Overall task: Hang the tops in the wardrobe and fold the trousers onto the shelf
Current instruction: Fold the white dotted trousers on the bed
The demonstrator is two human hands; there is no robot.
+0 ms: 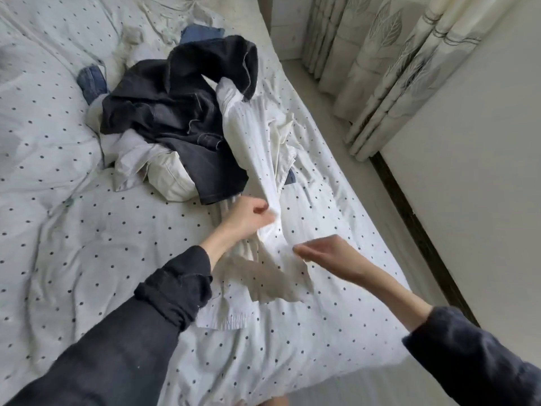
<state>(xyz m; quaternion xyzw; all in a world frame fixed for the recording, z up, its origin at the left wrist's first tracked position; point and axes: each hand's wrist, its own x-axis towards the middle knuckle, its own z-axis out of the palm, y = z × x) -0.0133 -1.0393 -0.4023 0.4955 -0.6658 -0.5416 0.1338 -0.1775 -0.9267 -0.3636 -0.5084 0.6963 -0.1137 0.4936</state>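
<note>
White garment: a white garment [257, 148] stretched long on the bed [87, 230], its axis running from the clothes pile down toward the person, near end lifted.
Left hand: the left hand [246, 219] pinches the fabric, fingers curled on it.
Right hand: the right hand [325, 253] pinches the near edge.
Pile: one black garment [181, 106], one cream piece [172, 180], blue denim [92, 83] peeking out.
Beyond: curtains [380, 54] by the wall.
</note>
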